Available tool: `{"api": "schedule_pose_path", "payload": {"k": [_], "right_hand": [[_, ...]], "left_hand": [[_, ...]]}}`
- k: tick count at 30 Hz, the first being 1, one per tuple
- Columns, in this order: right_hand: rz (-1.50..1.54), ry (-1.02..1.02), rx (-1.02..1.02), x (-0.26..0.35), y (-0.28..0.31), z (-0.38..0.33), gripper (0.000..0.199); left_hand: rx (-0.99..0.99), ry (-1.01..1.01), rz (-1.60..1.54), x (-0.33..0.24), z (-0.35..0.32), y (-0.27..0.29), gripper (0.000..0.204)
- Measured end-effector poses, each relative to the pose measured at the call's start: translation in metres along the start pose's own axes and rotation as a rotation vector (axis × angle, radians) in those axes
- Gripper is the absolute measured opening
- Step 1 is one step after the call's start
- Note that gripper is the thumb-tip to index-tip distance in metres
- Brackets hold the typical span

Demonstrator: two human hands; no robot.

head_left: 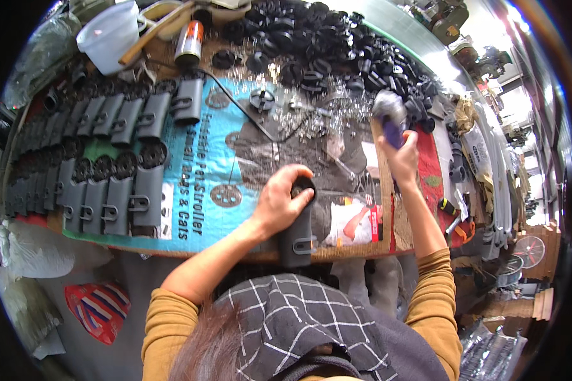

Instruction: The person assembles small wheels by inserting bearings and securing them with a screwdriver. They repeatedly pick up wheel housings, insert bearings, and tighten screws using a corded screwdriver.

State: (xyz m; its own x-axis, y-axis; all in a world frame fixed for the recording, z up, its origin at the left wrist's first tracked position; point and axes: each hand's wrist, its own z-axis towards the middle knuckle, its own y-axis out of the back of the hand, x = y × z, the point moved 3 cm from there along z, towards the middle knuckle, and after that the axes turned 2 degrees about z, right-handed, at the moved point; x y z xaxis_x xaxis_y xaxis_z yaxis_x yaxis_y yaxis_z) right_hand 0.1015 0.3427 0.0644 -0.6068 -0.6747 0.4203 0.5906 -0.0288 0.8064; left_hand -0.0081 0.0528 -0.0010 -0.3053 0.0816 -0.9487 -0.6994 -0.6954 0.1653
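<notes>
My left hand (281, 202) presses down on a long dark grey plastic part (297, 240) with a round black cap at its top end, lying at the near edge of the workbench (362, 251). My right hand (401, 155) grips the purple handle of a hammer (388, 114), whose blurred metal head is raised over the bench to the right. A small pile of shiny metal pins (318, 117) lies beyond the left hand.
Two rows of finished dark grey parts (111, 159) lie on the left of the blue printed sheet (203, 159). A heap of black round caps (324, 47) fills the far side. A white tub (111, 35) and a spray can (189, 43) stand far left.
</notes>
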Motion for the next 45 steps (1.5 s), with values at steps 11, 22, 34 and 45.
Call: {"api": "schedule_pose_path", "payload": {"k": [11,22,34,45], "right_hand": [[1.08,-0.201,0.68,0.052,0.004,-0.102,0.065],[0.439,-0.678,-0.249,-0.381,0.078,0.044,0.051],[0.337,0.388,0.221,0.008,-0.031,-0.019,0.012],[0.262,0.35,0.352,0.096,-0.101,0.001,0.019]], "left_hand": [[-0.247,-0.407,-0.015,-0.071,0.077,-0.058,0.029],[-0.337,0.335,1.143,0.051,0.143,0.202,0.065],[-0.028,0.18,0.674,-0.031,0.043,0.114,0.061],[0.032,0.073,0.466,-0.032,0.0,0.003,0.044]]}}
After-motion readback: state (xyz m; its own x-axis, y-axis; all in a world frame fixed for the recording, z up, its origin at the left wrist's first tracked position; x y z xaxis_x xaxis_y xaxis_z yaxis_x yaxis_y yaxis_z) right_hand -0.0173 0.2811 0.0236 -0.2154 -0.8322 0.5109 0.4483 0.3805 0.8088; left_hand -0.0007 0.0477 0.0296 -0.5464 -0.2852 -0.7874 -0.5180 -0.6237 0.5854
